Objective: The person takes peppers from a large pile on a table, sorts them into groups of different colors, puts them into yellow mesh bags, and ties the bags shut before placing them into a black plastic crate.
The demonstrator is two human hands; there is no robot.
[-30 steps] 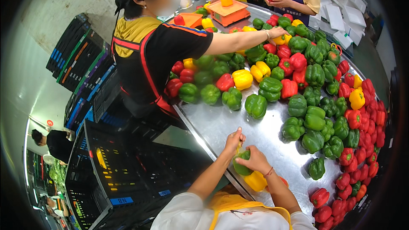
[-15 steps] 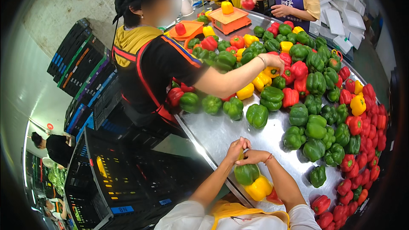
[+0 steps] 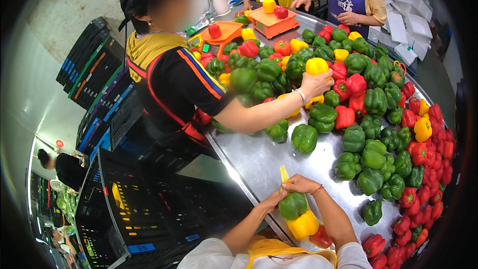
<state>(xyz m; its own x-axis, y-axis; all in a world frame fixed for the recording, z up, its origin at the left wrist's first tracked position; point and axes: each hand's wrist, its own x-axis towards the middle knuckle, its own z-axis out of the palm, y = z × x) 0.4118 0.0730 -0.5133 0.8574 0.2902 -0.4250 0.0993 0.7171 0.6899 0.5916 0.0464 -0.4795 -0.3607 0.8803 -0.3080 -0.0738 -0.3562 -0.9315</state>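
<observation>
I see the right hand (image 3: 301,184), fingers clamped on gathered yellow netting (image 3: 284,173) above a glossy green pepper (image 3: 293,206); the left hand's (image 3: 273,201) closure I can't tell. Slack pinching could spill it.

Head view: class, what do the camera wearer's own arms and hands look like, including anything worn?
Loose white cloth sleeves end above bare forearms. The left hand and right hand are ungloved; a thin reddish bracelet circles the right wrist.
</observation>
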